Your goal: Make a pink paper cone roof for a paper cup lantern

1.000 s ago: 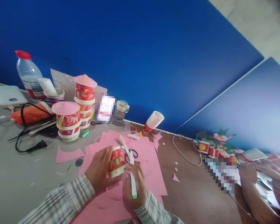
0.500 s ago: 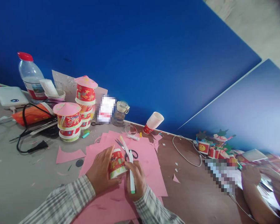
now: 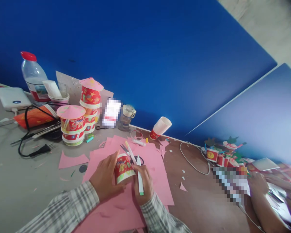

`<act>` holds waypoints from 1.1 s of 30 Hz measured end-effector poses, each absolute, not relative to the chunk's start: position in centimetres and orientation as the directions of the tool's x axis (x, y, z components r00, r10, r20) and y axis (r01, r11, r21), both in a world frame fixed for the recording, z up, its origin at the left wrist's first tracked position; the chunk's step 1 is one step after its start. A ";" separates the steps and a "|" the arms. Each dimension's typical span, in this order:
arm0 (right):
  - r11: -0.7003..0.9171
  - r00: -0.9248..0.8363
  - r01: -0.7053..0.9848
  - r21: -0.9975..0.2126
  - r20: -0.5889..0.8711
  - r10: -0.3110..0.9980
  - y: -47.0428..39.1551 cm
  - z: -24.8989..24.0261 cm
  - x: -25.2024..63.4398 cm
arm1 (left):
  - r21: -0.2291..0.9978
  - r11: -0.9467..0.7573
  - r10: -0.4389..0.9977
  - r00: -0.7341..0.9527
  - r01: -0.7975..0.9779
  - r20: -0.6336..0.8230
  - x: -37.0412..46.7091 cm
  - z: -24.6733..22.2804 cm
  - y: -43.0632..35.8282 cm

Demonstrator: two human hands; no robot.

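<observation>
A red patterned paper cup with yellow-green marks near its rim lies tilted above pink paper sheets. Fingers of my left hand wrap round the cup's left side. My right hand, beside the cup's right edge, holds a white marker with a green end. A second pale marker with a yellowish tip points up and left from the same hand. Scissors with dark handles lie partly hidden behind the markers.
Two stacked-cup towers with pink cone roofs stand left, near a bottle, power bank and black plug. A glass jar and white cups stand behind. Another person's hands are at far right.
The cup has turned in my left hand and shows a different part of its pattern. My right hand and the markers have shifted slightly right. The view has moved a little.
</observation>
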State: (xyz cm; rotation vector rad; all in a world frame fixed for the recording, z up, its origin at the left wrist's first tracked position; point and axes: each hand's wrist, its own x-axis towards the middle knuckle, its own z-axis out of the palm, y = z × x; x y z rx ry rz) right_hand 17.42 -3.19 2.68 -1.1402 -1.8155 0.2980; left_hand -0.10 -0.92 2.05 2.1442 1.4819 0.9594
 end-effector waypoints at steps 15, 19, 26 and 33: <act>0.541 -0.130 0.590 -0.599 0.591 0.796 -2.8 2.2 17.7 | 0.629 -0.396 0.914 0.220 0.669 0.341 -0.2 1.9 -0.9; 0.533 -0.121 0.594 -0.602 0.588 0.800 -2.5 2.0 17.9 | 0.623 -0.421 0.904 0.247 0.659 0.350 -0.2 1.8 -0.8; 0.524 -0.107 0.613 -0.592 0.594 0.797 -2.2 1.6 18.1 | 0.625 -0.441 0.895 0.265 0.644 0.359 -0.3 1.7 -0.7; 0.506 -0.097 0.646 -0.572 0.596 0.797 -1.9 0.6 18.4 | 0.634 -0.438 0.895 0.245 0.637 0.371 -0.3 1.6 -0.6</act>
